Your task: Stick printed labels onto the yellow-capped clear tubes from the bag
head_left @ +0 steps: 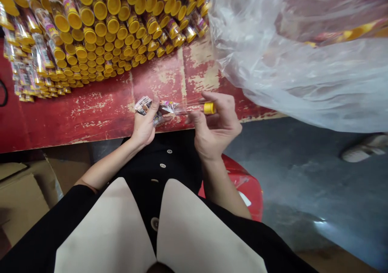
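Observation:
Between my hands, above the front edge of the worn red table [103, 103], lies a clear tube [194, 108] with a yellow cap [209, 108] at its right end. My left hand [146, 121] is closed on a printed packet [143, 105] and clear wrapping, close to the tube's left end, where a small printed piece [168, 106] shows. Curled around the capped end is my right hand [216, 127], its thumb and fingers on the tube. The exact finger contact is blurred.
A large stack of yellow-capped tubes [100, 30] fills the table's back left. Translucent plastic sheeting [291, 70] covers the right side and hangs over the edge. Cardboard [24, 196] lies low at left; a red stool [251, 188] is beside my lap. A shoe [363, 148] shows at far right.

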A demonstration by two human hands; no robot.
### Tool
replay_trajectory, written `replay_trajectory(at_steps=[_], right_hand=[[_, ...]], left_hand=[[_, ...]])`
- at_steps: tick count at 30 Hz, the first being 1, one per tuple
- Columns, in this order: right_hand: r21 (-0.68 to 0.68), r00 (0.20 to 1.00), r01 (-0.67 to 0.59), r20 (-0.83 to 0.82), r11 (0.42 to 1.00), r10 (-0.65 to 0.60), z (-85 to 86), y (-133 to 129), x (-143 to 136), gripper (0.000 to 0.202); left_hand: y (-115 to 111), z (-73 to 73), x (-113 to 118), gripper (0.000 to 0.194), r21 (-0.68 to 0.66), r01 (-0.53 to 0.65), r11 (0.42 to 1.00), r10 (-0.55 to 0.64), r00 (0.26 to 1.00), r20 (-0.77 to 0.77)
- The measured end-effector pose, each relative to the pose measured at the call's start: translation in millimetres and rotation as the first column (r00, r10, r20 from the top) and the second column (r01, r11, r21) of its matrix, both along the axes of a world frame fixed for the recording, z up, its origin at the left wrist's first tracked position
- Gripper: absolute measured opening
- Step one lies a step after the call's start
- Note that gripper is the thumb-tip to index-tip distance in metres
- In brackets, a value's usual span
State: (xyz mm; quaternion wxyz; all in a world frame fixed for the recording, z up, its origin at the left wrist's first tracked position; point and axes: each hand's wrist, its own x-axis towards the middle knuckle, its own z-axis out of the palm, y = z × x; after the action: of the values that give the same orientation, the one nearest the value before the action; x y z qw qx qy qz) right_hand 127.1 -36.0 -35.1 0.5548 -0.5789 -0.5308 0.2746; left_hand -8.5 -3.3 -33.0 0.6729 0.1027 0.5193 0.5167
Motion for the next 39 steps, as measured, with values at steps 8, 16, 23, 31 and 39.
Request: replay_trajectory(at_steps=[8,16,23,31,39], right_hand=[[0.078,0.993,0.085,0.080,0.993,-0.092,-1.4,-22,7,0.031],[0.084,0.982,0.151,0.099,0.985,-0.159,-10.0,-41,-5,0.023],[-0.108,0.954,0.267,-0.113,0.958,-0.278,-15.4,-40,-21,0.030],[-0.073,0.960,0.266,-0.067,0.961,-0.271,-23.0,-32,-20,0.028],[-0.049,1.000,0.006,0.015,0.999,-0.005,-7.2,-31,-12,0.032]], left_hand=[[-8,13.0,-2,0.053,0.080,0.127,0.989,-0.125,0.992,-0.034],[-11,11.9,0,0.050,0.031,0.261,0.965,-0.263,0.962,0.068],[-23,4.2,3,0.046,0.075,0.248,0.966,-0.251,0.967,0.036],[-30,4.7,10,0.045,-0.015,0.157,0.988,-0.156,0.986,0.056],[-21,4.3,4,0.034,-0.022,0.162,0.986,-0.162,0.986,0.029]])
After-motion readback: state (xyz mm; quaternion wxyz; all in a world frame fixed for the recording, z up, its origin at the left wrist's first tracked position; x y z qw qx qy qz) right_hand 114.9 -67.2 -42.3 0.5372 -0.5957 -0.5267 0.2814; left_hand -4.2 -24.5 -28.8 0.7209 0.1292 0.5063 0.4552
